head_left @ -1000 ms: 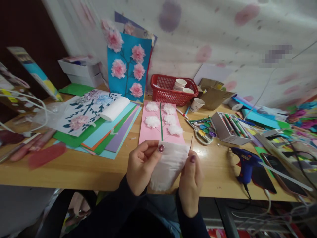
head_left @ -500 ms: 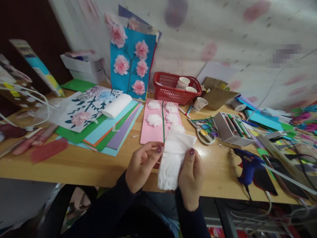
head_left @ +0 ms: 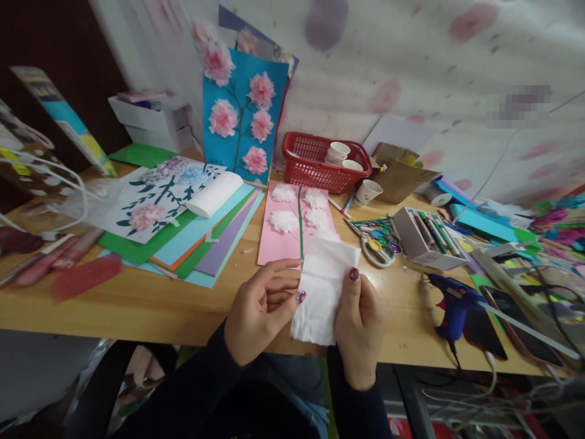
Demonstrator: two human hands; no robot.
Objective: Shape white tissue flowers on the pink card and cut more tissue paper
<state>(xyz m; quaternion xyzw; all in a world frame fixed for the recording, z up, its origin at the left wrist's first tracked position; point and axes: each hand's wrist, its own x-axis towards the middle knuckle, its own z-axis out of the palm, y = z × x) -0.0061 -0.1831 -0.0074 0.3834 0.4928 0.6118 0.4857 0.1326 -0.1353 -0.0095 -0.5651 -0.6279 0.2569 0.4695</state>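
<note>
A folded white tissue [head_left: 322, 286] is held up in front of me over the table's front part. My right hand [head_left: 359, 326] grips its right edge, thumb on top and fingers behind. At the left edge, my left hand [head_left: 262, 308] has its thumb and forefinger apart, the thumb tip by the tissue's side. Just behind the tissue lies a pink card [head_left: 274, 242] with white tissue flowers [head_left: 284, 222] and a green stem [head_left: 300, 222]; the tissue covers the card's lower right part.
Coloured paper sheets [head_left: 219, 253] and a white roll [head_left: 214, 195] lie left. A blue card [head_left: 223, 146] with pink flowers stands behind, near a red basket [head_left: 315, 174]. Rightward are a paint palette [head_left: 381, 247], a marker box [head_left: 423, 253], a blue glue gun [head_left: 452, 305] and phones [head_left: 516, 317].
My left thumb and forefinger have come apart and let go of the tissue's left edge. The right hand still holds the tissue, now turned slightly flatter towards me.
</note>
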